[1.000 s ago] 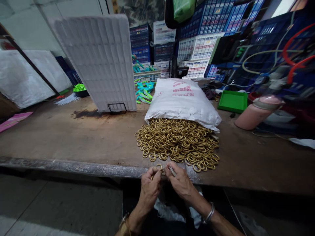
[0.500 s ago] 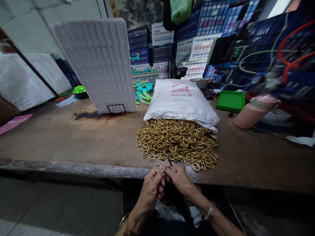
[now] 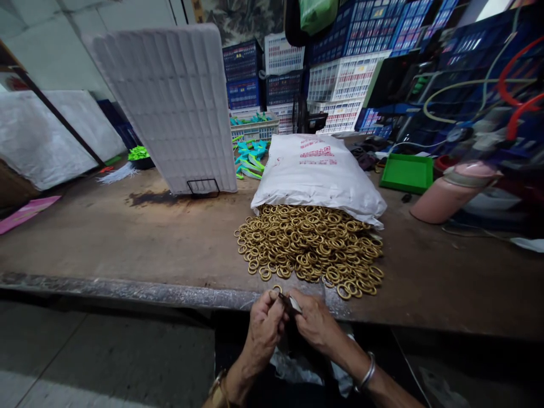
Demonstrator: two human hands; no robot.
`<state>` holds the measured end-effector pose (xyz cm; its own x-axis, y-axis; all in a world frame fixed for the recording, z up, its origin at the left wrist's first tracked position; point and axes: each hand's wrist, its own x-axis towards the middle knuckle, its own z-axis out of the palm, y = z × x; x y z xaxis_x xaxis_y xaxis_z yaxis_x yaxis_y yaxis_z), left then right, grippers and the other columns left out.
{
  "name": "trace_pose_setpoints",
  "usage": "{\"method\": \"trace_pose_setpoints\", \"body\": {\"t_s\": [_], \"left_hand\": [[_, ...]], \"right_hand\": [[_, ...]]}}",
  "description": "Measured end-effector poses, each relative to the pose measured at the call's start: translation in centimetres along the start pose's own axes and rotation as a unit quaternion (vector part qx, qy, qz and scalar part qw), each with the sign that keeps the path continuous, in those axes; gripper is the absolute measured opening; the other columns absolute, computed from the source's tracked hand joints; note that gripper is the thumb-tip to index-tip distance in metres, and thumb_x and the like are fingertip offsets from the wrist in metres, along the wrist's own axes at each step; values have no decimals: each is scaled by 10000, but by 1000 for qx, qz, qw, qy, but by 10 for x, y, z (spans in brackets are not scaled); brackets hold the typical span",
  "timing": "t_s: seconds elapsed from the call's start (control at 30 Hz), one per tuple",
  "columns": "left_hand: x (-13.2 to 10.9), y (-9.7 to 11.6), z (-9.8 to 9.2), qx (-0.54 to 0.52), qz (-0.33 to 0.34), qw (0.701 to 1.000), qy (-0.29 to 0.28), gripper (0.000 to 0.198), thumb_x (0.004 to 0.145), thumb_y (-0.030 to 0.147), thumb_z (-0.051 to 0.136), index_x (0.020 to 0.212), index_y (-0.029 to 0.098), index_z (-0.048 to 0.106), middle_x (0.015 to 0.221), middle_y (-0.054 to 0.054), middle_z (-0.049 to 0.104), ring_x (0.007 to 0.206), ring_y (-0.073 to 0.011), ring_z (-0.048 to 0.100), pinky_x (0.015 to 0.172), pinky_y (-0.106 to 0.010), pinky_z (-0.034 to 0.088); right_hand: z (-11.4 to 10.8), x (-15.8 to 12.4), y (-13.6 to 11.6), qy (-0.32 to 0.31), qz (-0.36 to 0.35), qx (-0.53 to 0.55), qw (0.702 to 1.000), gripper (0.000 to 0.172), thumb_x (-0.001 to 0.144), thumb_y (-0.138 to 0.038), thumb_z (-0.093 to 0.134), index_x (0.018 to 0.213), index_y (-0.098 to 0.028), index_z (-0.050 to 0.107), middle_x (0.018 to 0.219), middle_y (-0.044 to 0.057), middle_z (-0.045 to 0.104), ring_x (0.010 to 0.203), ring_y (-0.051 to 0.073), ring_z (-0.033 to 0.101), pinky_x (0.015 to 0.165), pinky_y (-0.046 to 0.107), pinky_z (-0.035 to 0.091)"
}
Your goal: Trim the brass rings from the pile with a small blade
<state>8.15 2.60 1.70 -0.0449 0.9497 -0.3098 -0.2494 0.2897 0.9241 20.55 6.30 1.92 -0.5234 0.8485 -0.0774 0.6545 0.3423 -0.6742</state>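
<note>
My left hand (image 3: 264, 326) is closed at the table's front edge, pinching one gold-coloured ring (image 3: 277, 287) between thumb and fingers. Gripped in my right hand (image 3: 317, 322) is a small knife (image 3: 294, 305) with a dark, narrow blade and a pale part by the thumb. Its tip points left and lies against or very near the ring; the exact contact is hidden by my fingers. Just beyond both hands spreads a heap of similar gold rings (image 3: 306, 243), spilling from under the mouth of a white sack (image 3: 314, 178) with red print.
A tall whitish ribbed panel (image 3: 165, 107) stands on the wooden table (image 3: 182, 243) at the left. To the right are a green tray (image 3: 407, 173) and a tilted pink bottle (image 3: 453, 192). Blue and white crates (image 3: 334, 82) are stacked behind, near turquoise and lime pieces (image 3: 250, 156).
The knife blade has swung from pointing up and away to pointing left, down onto the ring. Both hands stay close together, slightly lower in view. The camera view has shifted a little.
</note>
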Motion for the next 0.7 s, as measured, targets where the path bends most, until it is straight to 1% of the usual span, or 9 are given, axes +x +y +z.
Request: {"method": "trace_pose_setpoints", "body": {"t_s": [0.07,0.13,0.2,0.27,0.37,0.47,0.57,0.63,0.7], "left_hand": [[-1,-2,-1,5,20,1000,5,374,710,515,549,641,171,421,497,74,402,380,-27,297,376,-158,224],[-6,-1,-1,-3,27,1000,2,373,708,506,559,625,169,423,489,74,403,375,-24,292,380,-160,224],[-14,2,-2,-28,15,999,-18,366,712,495,565,623,169,425,484,72,417,363,-19,281,372,-160,203],[-22,9,-4,-71,-7,997,-36,350,715,479,574,637,171,426,484,68,439,354,-17,286,363,-158,181],[-27,20,-11,-156,-33,987,-14,327,708,454,594,663,176,427,514,58,476,361,-23,325,360,-154,197],[-23,21,-23,-208,-25,978,8,301,722,436,582,686,167,451,619,30,532,401,-29,370,358,-150,218],[-18,14,-33,-213,-24,977,17,253,739,385,577,715,151,484,671,13,551,428,-30,400,362,-147,236],[-17,9,-36,-214,-21,976,22,221,744,360,578,759,157,492,681,8,562,437,-38,422,368,-149,251],[-18,7,-37,-231,-31,972,15,210,734,328,594,842,176,498,671,12,567,442,-48,437,373,-152,267]], "right_hand": [[-2,1,0,-19,-6,-23,1000,243,608,-33,340,732,-187,481,633,1,565,583,125,501,559,221,305],[-3,3,4,-28,2,-68,997,260,624,-40,351,777,-179,508,649,16,586,591,133,517,552,228,292],[-5,5,10,-17,28,-126,992,264,656,-55,357,826,-167,526,660,36,600,584,144,525,538,238,273],[-6,7,14,9,53,-166,985,261,684,-64,353,854,-156,528,667,51,609,574,148,529,530,245,257],[-5,12,13,49,51,-168,983,260,676,-47,362,857,-163,510,659,37,607,582,142,534,541,243,259],[3,17,4,72,37,-140,987,219,711,-78,395,884,-178,484,720,26,614,646,142,552,564,235,275],[14,21,-4,66,28,-145,987,198,768,-170,442,963,-194,460,907,45,615,749,157,566,598,241,292],[18,23,-6,61,35,-172,983,192,783,-195,447,975,-198,458,931,52,606,783,171,563,614,254,296],[17,23,-8,59,42,-176,982,189,784,-198,446,973,-200,457,910,41,604,772,170,561,612,257,299]]}}
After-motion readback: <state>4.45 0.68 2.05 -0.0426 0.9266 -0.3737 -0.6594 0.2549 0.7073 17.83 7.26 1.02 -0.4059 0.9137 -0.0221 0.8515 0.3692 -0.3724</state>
